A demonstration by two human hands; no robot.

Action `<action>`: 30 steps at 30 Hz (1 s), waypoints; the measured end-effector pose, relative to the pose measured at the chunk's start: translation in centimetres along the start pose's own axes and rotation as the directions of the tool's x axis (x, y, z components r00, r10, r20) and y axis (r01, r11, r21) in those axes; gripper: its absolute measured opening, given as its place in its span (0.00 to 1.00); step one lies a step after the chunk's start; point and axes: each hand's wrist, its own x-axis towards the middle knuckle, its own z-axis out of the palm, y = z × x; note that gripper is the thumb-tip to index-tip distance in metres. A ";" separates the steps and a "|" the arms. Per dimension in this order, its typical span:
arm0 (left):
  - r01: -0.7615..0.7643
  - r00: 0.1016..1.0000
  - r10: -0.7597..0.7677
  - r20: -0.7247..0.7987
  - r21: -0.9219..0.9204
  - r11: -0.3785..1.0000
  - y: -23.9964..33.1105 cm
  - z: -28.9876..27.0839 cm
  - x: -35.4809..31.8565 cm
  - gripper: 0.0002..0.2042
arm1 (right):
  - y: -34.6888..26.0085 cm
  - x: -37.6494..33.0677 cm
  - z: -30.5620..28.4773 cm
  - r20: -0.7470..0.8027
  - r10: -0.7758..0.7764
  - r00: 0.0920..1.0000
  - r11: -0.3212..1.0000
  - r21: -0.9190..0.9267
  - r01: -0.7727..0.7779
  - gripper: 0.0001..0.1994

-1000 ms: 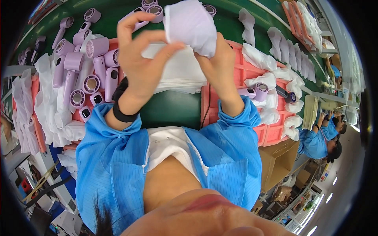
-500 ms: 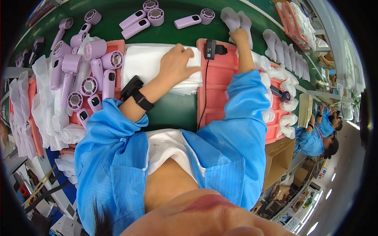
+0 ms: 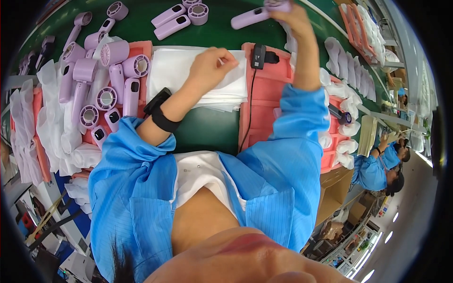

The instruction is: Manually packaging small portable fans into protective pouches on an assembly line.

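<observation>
Right hand (image 3: 296, 20) grips lilac handheld fan (image 3: 250, 18) by its round head at far edge of green tabletop (image 3: 203, 134). Left hand (image 3: 211, 68), fingers curled, over white sheet stack (image 3: 172, 70); contact unclear. Black cabled device (image 3: 257, 56) on pink tray (image 3: 264, 113), right of sheets. Piled lilac fans (image 3: 85, 70) left, beside white sleeves (image 3: 52, 122).

Factory workshop with identical lilac fans (image 3: 85, 70)

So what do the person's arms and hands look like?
The left hand and right hand wear no gloves. The blue sleeves are finely striped and pushed up. A black band circles the left wrist, beside a boxy black piece.
</observation>
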 end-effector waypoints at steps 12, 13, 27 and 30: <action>-0.130 0.984 0.033 -0.173 -0.584 0.802 4.3 -5.3 -0.8 0.07 | -8.9 -13.4 3.0 -0.181 -0.584 0.792 0.809 -0.217 0.547 0.27; -0.141 0.981 0.034 -0.189 -0.588 0.797 5.1 -5.3 -1.0 0.07 | -8.9 -13.5 3.9 -0.203 -0.637 0.744 0.769 -0.232 0.595 0.26; -0.500 0.697 0.617 -0.366 0.369 0.784 6.4 -2.5 -3.3 0.06 | -7.5 -12.3 10.7 -0.180 -0.762 0.622 0.628 -0.441 0.641 0.35; -0.559 0.695 0.664 -0.277 0.373 0.741 6.1 -1.8 -3.6 0.12 | -6.7 -12.4 10.3 -0.249 -0.748 0.616 0.648 -0.478 0.593 0.35</action>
